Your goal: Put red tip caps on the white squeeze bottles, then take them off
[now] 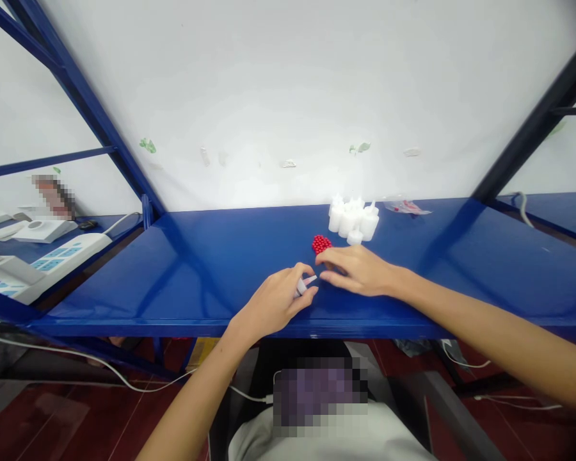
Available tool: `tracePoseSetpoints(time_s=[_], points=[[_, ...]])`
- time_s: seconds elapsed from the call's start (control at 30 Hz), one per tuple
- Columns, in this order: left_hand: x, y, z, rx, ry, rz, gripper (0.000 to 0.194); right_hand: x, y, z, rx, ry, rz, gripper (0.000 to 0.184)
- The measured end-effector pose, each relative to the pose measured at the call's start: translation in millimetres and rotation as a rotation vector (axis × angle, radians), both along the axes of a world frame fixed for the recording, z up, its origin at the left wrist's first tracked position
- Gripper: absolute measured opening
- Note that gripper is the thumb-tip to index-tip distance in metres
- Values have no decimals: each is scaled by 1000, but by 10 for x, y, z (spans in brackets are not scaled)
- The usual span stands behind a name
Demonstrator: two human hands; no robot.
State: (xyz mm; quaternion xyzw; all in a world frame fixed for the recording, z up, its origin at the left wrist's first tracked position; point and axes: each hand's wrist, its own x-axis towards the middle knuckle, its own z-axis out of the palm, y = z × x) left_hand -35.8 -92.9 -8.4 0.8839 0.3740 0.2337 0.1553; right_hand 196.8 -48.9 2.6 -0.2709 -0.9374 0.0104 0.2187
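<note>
My left hand is closed around a small white nozzle bottle, its narrow tip pointing up and to the right. The rest of the bottle is hidden by my fingers. Just right of the tip, my right hand hovers low with thumb and forefinger apart, and I see nothing between them. Beyond its fingertips lies a tight cluster of small round red pieces. Behind my right hand, several white nozzle bottles stand grouped, with a white cylindrical piece in front of them.
A clear plastic bag with something red lies at the back right of the blue table. Blue metal posts frame the sides. To the left, a white power strip and white devices rest on another surface. White cables hang below.
</note>
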Motion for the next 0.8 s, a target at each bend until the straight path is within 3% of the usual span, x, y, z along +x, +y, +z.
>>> tracePoseSetpoints(time_s=[0.13, 0.23, 0.33, 0.43, 0.5, 0.67, 0.8], points=[[4, 3, 5, -43, -31, 3, 20, -136, -74, -77, 76, -90, 93, 34], [9, -3, 11, -61, -46, 8, 32, -66, -14, -64, 110, -4, 47, 32], [8, -13, 11, 18, -2, 41, 29, 165, 119, 59, 158, 113, -243, 28], [4, -20, 9, 133, 61, 84, 38, 425, 274, 209, 170, 53, -643, 22], [2, -20, 11, 163, 80, 94, 37, 536, 358, 259, 149, 3, -790, 22], [-6, -12, 8, 93, 30, 87, 22, 562, 454, 202, 73, -107, -862, 27], [-9, 5, -15, 45, -64, 72, 22, 536, 447, 185, 52, -71, -901, 32]])
